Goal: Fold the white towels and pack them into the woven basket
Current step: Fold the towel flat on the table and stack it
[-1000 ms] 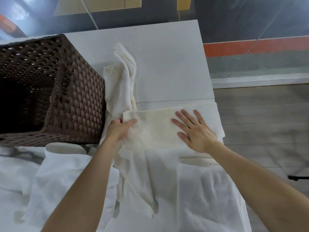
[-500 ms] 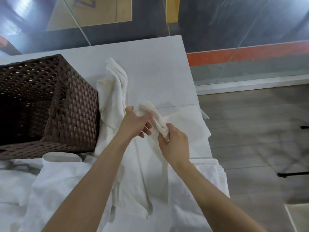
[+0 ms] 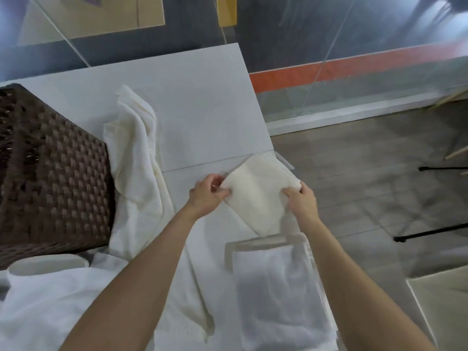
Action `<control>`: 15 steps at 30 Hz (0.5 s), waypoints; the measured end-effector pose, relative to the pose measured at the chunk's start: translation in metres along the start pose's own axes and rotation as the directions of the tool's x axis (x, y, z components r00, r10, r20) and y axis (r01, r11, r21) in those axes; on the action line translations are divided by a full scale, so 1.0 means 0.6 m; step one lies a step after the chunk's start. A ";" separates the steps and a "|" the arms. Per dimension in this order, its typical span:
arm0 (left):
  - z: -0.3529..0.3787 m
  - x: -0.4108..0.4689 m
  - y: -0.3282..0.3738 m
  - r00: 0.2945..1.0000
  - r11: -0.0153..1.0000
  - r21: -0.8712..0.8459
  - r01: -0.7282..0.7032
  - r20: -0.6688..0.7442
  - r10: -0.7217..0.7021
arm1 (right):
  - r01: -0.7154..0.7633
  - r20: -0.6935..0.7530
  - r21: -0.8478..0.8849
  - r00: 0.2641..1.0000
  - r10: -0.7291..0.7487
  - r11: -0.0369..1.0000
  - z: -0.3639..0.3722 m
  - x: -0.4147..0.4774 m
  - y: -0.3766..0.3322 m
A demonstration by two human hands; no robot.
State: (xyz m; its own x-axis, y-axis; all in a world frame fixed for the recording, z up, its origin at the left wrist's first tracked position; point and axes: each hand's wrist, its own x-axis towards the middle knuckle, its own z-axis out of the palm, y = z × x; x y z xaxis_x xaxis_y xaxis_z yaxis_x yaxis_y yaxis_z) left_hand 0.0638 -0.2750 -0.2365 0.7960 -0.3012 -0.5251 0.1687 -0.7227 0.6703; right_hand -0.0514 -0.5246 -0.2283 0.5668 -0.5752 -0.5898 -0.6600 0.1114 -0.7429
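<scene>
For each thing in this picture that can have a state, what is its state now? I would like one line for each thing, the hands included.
small towel: folded, held between both hands.
left hand: pinches the small towel's left edge.
right hand: grips its right edge.
woven basket: upright on the table; inside out of view.
towel beside the basket: unfolded, crumpled.
near towel: folded, lying flat.

Before me, a white counter (image 3: 202, 117); beyond it an orange stripe (image 3: 354, 69) along the glass wall (image 3: 329, 102); black stand legs (image 3: 430, 232) on the wooden floor (image 3: 354, 173).
</scene>
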 end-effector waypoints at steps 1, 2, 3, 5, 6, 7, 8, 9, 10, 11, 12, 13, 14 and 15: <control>0.002 0.003 0.000 1.000 0.999 0.052 -0.006 -0.005 0.006 | 0.004 0.007 0.014 1.000 -0.004 1.000 -0.001 0.007 0.004; 0.002 0.005 0.003 1.000 0.996 0.083 -0.017 -0.010 0.018 | 0.001 0.010 0.037 1.000 -0.002 0.999 -0.003 0.009 0.006; 0.002 0.008 0.001 0.999 0.995 0.096 -0.032 -0.011 0.033 | 0.000 0.014 0.053 1.000 0.000 0.999 -0.005 0.008 0.005; -0.003 0.009 -0.006 0.998 0.995 0.076 -0.061 0.001 0.061 | 0.008 0.028 0.065 1.000 -0.010 0.998 -0.008 0.011 0.012; -0.008 0.008 -0.009 0.996 0.996 0.034 -0.085 -0.008 0.085 | 0.018 0.043 0.077 0.999 -0.021 0.997 -0.008 0.011 0.012; -0.013 0.008 -0.014 0.993 0.993 -0.018 -0.116 -0.026 0.116 | 0.025 0.065 0.084 0.997 -0.030 0.996 -0.005 0.013 0.011; -0.018 0.007 -0.015 0.989 0.988 -0.062 -0.144 -0.043 0.141 | 0.036 0.090 0.076 0.995 -0.043 0.996 -0.002 0.015 0.009; -0.021 0.005 -0.014 0.986 0.981 -0.101 -0.164 -0.045 0.161 | 0.050 0.113 0.049 0.992 -0.056 0.998 0.002 0.016 0.005; -0.023 0.003 -0.014 0.986 0.978 -0.128 -0.163 -0.041 0.159 | 0.070 0.127 0.016 0.989 -0.071 0.997 0.008 0.017 0.003; -0.024 0.001 -0.016 0.989 0.979 -0.144 -0.148 -0.035 0.144 | 0.097 0.120 -0.018 0.988 -0.094 0.995 0.015 0.019 0.002; -0.025 0.000 -0.019 0.993 0.984 -0.134 -0.117 -0.038 0.113 | 0.125 0.087 -0.053 0.989 -0.120 0.991 0.022 0.022 0.001; -0.025 0.000 -0.025 0.996 0.991 -0.104 -0.083 -0.044 0.078 | 0.147 0.032 -0.090 0.989 -0.144 0.985 0.027 0.025 0.003; -0.023 0.001 -0.031 0.998 0.996 -0.069 -0.050 -0.048 0.047 | 0.171 -0.040 -0.132 0.983 -0.177 0.976 0.030 0.028 0.005; -0.020 0.003 -0.039 0.999 0.999 -0.048 -0.025 -0.047 0.023 | 0.188 -0.109 -0.184 0.971 -0.211 0.965 0.031 0.029 0.007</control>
State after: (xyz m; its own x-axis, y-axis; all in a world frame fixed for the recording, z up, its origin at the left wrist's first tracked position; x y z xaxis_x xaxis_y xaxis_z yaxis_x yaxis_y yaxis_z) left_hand 0.0681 -0.2513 -0.2465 0.8262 -0.2877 -0.4844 0.1768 -0.6840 0.7078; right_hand -0.0350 -0.5192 -0.2478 0.6358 -0.6707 -0.3820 -0.6207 -0.1500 -0.7696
